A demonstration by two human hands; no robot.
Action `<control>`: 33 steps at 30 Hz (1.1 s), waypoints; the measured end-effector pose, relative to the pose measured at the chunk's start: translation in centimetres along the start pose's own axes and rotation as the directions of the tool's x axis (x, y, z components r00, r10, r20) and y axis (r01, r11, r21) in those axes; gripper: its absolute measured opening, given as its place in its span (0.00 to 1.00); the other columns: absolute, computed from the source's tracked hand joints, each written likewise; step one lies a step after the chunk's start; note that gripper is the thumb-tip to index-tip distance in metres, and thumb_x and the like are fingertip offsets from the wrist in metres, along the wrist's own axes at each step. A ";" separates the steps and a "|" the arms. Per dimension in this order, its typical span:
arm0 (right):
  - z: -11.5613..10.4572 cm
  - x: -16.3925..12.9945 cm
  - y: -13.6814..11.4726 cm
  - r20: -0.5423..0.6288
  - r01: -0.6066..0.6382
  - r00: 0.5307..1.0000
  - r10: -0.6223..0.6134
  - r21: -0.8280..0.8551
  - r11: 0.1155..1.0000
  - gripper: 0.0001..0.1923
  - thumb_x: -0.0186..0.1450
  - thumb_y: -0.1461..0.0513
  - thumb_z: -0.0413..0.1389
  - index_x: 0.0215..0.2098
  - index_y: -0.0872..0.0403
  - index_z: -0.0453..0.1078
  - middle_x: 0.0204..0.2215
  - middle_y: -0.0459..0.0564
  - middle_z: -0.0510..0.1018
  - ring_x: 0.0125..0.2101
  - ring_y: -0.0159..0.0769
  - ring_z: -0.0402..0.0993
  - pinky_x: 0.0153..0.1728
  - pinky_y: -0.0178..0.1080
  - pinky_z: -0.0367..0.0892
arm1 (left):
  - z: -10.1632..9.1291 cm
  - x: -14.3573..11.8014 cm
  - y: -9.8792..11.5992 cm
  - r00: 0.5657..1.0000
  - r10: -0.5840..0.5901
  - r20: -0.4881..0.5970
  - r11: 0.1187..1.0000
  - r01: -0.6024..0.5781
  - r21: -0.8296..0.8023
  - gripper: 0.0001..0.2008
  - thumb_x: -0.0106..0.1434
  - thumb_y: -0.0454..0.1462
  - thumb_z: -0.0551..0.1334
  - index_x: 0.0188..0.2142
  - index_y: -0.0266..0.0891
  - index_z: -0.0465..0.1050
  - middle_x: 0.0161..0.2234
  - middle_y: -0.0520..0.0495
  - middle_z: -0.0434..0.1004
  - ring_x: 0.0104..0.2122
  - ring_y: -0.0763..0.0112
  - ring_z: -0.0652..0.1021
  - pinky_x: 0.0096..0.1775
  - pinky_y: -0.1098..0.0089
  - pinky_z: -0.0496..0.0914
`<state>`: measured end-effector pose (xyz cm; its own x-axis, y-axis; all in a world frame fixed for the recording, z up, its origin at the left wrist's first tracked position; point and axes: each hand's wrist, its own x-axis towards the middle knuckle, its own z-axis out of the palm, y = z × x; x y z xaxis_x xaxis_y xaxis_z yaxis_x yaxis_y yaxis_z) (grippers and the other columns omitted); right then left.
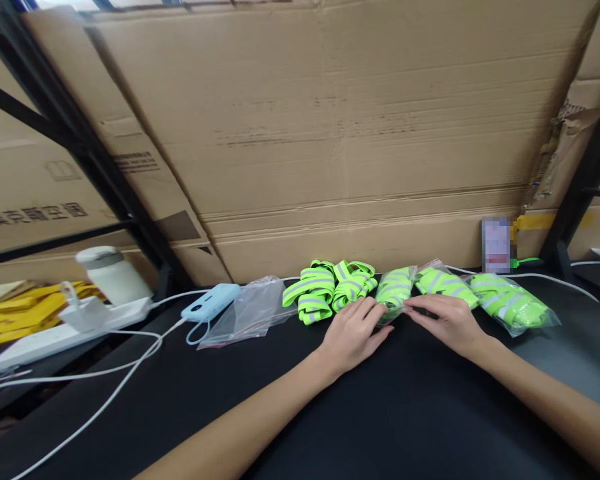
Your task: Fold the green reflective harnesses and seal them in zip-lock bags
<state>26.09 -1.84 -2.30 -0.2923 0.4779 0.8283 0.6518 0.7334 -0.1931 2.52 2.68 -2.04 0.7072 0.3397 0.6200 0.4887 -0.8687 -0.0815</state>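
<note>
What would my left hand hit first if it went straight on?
Your left hand would probably meet the leftmost bagged green strap first, right at its fingertips; depth there is hard to judge.

Cardboard wall [330, 133], black metal frame [109, 180], dark tabletop [380, 427]

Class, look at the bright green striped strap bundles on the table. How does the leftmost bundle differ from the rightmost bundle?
The leftmost bundle is bare, while the rightmost bundle is inside a clear plastic bag.
The leftmost bundle's loops spread loosely; the rightmost bundle looks more compact.
Both are bright green with silvery-grey stripes and lie on the black table.
</note>
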 end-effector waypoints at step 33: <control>-0.7 0.7 -0.5 0.182 0.109 0.978 -0.104 -0.018 0.994 0.07 0.71 0.66 0.55 0.40 0.54 0.76 0.35 0.49 0.83 0.35 0.35 0.80 0.38 0.36 0.75 | 0.4 0.0 -0.1 0.990 0.101 -0.101 0.994 -0.097 0.049 0.06 0.71 0.35 0.58 0.38 0.37 0.72 0.33 0.47 0.77 0.34 0.65 0.77 0.38 0.66 0.73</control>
<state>26.06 -2.25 -1.27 -0.4810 0.4788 0.7344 0.6284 0.7724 -0.0920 2.69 2.89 -2.37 0.6981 0.2118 0.6839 0.4423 -0.8788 -0.1792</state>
